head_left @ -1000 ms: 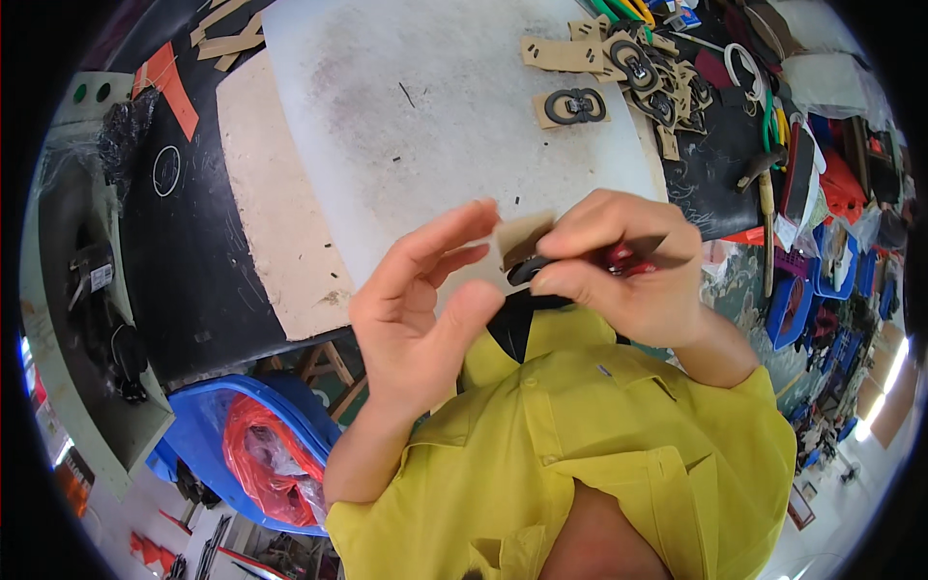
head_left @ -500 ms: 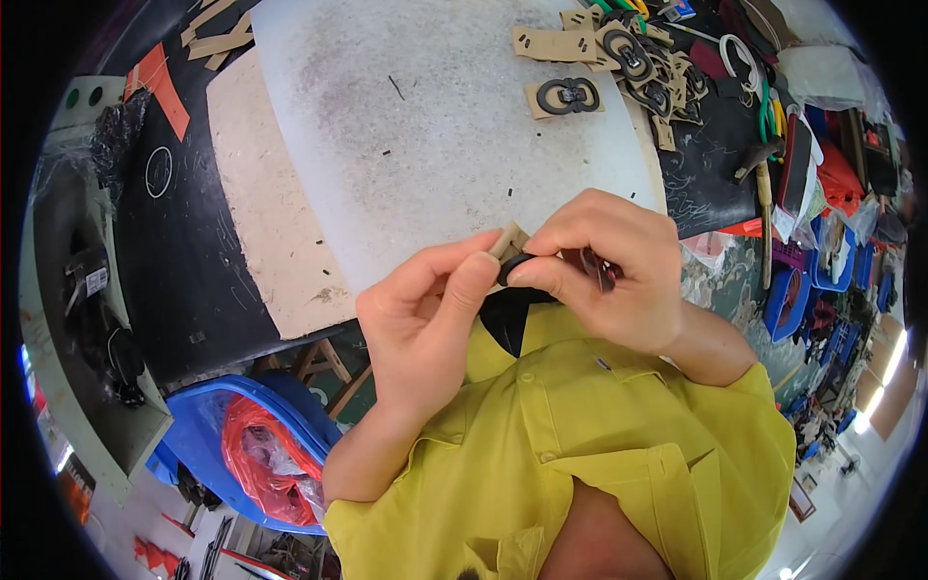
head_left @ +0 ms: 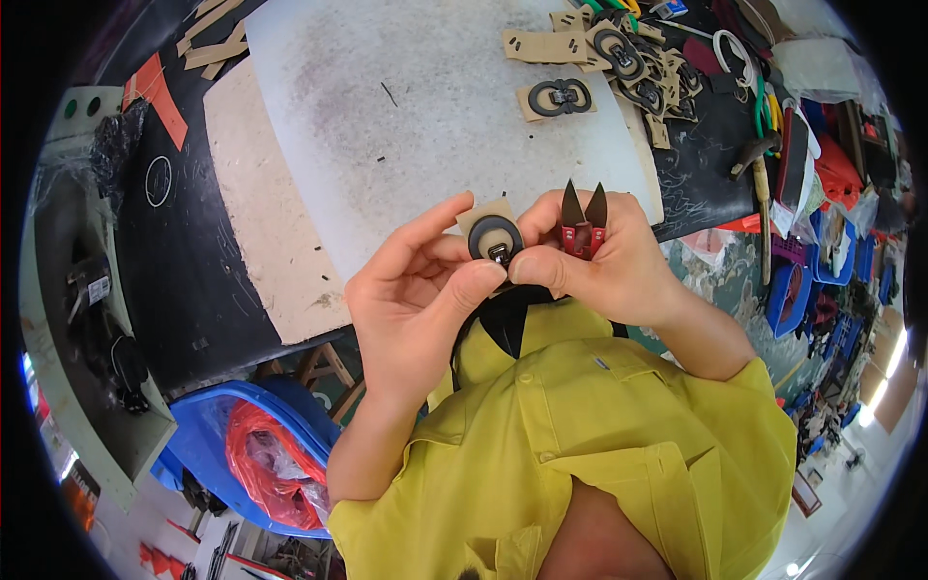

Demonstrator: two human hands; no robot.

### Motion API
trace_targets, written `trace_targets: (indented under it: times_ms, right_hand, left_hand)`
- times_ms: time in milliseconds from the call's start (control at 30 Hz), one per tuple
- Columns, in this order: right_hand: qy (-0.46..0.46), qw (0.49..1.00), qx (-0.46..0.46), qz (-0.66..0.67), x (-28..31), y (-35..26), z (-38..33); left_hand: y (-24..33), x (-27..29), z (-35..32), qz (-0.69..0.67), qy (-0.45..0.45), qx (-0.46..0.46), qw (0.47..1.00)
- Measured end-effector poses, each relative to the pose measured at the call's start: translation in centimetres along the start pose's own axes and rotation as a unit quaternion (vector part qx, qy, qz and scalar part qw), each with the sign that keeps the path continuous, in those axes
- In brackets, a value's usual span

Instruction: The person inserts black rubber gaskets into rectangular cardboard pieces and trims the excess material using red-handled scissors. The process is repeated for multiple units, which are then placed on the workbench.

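A small tan piece with a black ring and dark metal fitting (head_left: 495,235) is up in front of my chest, its ring side in view. My left hand (head_left: 411,290) pinches its lower left side between thumb and fingers. From the other side, the thumb and forefinger of my right hand (head_left: 609,261) press on its lower right edge. That hand also holds red-handled thread snips (head_left: 585,224), with the two dark blades pointing away from me and spread apart. The lower end of the ringed piece is hidden behind my thumbs.
A white work sheet (head_left: 416,126) lies over a cream board (head_left: 266,193) on the black table. One finished-looking ringed piece (head_left: 559,98) lies there, beside a heap of similar pieces (head_left: 652,87). A hammer (head_left: 762,184) lies right; a blue tub (head_left: 208,425) stands lower left.
The ringed piece has turned from edge-on to show its ring. My right hand has turned too, bringing the snips' blades into plain view.
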State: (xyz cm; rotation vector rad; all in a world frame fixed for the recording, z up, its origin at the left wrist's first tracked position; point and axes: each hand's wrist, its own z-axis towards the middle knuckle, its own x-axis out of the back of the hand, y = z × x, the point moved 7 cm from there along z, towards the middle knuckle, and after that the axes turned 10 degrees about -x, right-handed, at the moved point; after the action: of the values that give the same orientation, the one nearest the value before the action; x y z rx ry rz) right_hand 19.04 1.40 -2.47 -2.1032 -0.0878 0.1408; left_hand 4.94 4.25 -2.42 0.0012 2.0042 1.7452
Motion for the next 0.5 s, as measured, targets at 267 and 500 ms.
trace_targets:
  times_ms: [267, 500]
  right_hand:
    - [0.084, 0.99, 0.099, -0.046, -0.2, -1.2, -0.2]
    - [0.214, 0.741, 0.498, -0.396, -2.0, -4.1, -3.2]
  left_hand:
    - [0.0, 0.4, -0.1, -0.025, -0.059, -0.054, 0.997]
    - [0.2, 1.1, -0.7, 0.034, 0.025, 0.033, 0.999]
